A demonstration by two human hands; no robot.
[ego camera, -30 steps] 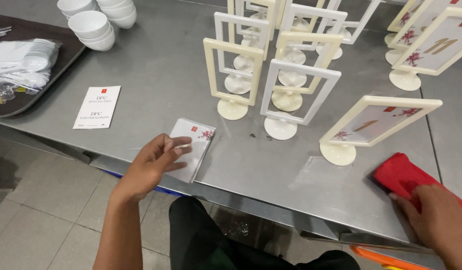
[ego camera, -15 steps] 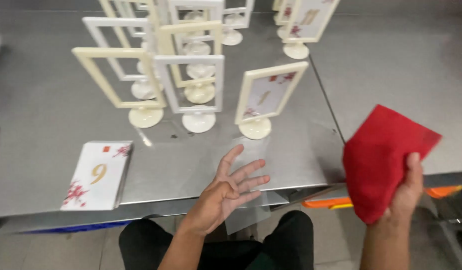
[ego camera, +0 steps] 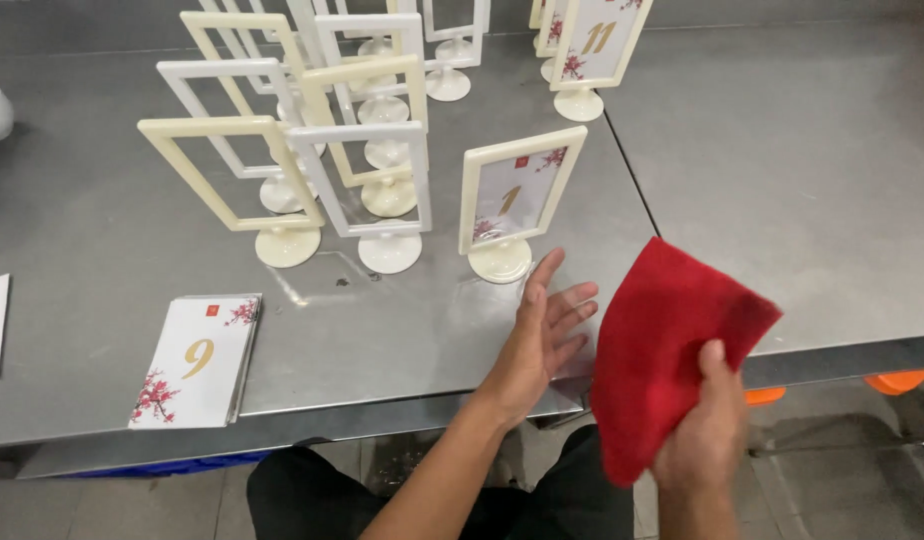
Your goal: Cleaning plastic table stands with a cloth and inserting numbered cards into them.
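Observation:
My left hand [ego camera: 544, 335] is open, fingers spread, just above the steel table [ego camera: 102, 230] near its front edge. Just beyond its fingertips stands a cream table-number stand [ego camera: 515, 205] holding a card with red blossoms. My right hand [ego camera: 704, 435] grips a red cloth [ego camera: 662, 340] that hangs over the table's front edge beside the left hand. A stack of white number cards [ego camera: 197, 358] with blossom print lies flat at the front left.
Several empty cream and white frame stands [ego camera: 312, 150] crowd the table's middle and back. Another filled stand [ego camera: 594, 50] sits at the back. A seam [ego camera: 627, 170] divides two table tops. An orange object [ego camera: 897, 380] shows under the right table.
The view shifted right. My left hand left the card stack and now hovers open by the filled stand. My right hand lifted the red cloth off the table toward the left hand.

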